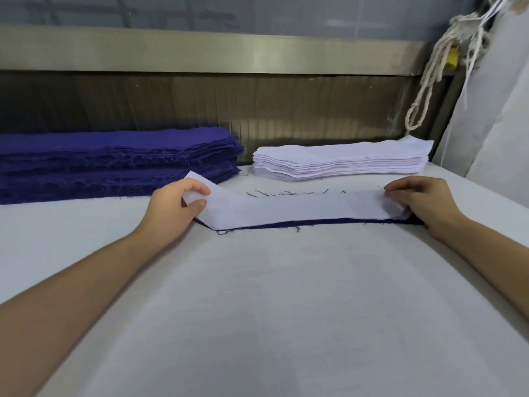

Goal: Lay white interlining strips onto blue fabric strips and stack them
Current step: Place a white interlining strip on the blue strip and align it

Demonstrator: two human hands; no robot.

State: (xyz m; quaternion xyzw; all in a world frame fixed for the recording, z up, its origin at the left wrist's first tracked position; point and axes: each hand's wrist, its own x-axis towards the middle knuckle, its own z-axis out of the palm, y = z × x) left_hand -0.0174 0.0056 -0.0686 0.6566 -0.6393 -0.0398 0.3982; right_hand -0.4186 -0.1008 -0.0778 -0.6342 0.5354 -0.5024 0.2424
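A white interlining strip (294, 209) lies across a blue fabric strip (315, 223), whose frayed near edge shows below it. My left hand (171, 207) pinches the white strip's left end, which is lifted off the table. My right hand (420, 202) holds the right end, its corner curled under my fingers. A tall stack of blue fabric strips (114, 161) sits at the back left. At the back right is a stack of white interlining strips (340, 161).
The work goes on upon a white padded table (272, 310). A metal-framed wall (229, 53) runs behind the stacks. White cords (438, 70) hang at the upper right beside a large white bag (501, 110). Loose blue threads (286, 193) lie behind the strip.
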